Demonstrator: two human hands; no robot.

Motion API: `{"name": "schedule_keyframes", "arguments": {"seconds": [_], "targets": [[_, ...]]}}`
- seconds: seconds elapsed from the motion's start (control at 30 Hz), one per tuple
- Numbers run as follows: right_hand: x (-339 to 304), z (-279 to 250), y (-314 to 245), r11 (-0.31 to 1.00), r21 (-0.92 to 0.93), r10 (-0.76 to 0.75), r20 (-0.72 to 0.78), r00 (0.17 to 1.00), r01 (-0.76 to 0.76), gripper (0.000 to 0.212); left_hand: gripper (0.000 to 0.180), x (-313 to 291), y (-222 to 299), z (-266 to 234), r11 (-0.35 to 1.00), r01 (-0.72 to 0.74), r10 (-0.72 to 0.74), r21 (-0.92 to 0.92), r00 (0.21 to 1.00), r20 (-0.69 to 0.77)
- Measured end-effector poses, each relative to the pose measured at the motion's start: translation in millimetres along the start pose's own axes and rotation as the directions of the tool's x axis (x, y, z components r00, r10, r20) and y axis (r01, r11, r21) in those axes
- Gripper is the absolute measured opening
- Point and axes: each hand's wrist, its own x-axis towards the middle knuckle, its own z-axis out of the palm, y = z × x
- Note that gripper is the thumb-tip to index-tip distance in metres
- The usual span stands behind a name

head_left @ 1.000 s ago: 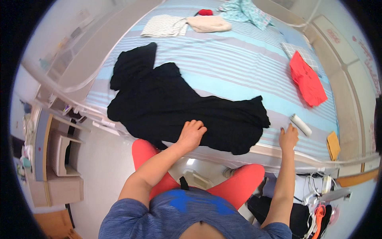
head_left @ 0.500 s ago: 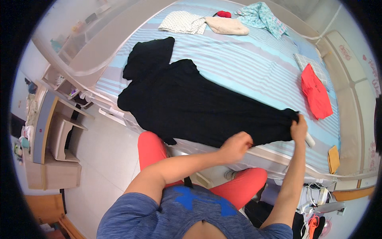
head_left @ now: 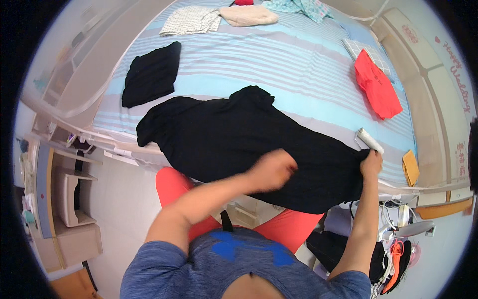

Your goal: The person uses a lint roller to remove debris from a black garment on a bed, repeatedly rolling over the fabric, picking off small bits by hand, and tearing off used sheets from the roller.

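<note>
A long black garment (head_left: pixel 219 134), perhaps a dress, lies spread along the near edge of the bed, its near right part hanging over the edge above my knee. At its right end, my right hand (head_left: pixel 371 163) grips the bunched cloth. My left hand (head_left: pixel 273 170) is over the garment's middle, with its fingers curled in but smeared by motion. Whether they hold any cloth cannot be made out. Apart from the garment, a folded black cloth (head_left: pixel 152 74) lies at the left of the bed.
The striped bed (head_left: pixel 289 65) bears a white patterned cloth (head_left: pixel 191 21), a beige folded cloth (head_left: pixel 249 15), a red garment (head_left: pixel 377 84), a white roller (head_left: pixel 369 140) and a yellow folded cloth (head_left: pixel 411 168). Cables and a fan (head_left: pixel 416 229) stand at the lower right; a desk (head_left: pixel 67 199) is at left.
The black garment has shifted toward me and away from the folded black cloth; its near right part now drapes over the edge. My left hand has moved left. The white roller shows more fully.
</note>
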Motion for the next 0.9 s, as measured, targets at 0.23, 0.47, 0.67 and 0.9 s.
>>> {"name": "schedule_keyframes", "arguments": {"seconds": [0.23,0.47,0.67,0.9], "targets": [[10.5,-0.6,-227.9,0.674,0.726,-0.39,0.192,0.901,0.137,0.048,0.042,-39.2,-114.0,-232.1,0.32,0.575,-0.224,0.753,0.818,-0.53],[12.3,8.7,-365.5,0.79,0.586,-0.463,0.38,0.8,0.179,0.051,0.027,-42.0,-135.5,-268.2,0.243,0.65,-0.552,0.721,0.703,-0.448],[87.3,-11.8,-365.4,0.711,0.593,-0.452,-0.025,0.892,0.377,0.029,0.013,-52.8,-155.0,-316.2,0.478,0.52,-0.078,0.708,0.827,-0.556],[195.0,-5.4,-439.9,0.722,0.622,-0.22,-0.208,0.953,0.303,0.026,0.014,47.3,-203.7,-383.9,0.304,0.41,0.086,0.86,0.887,-0.454]]}}
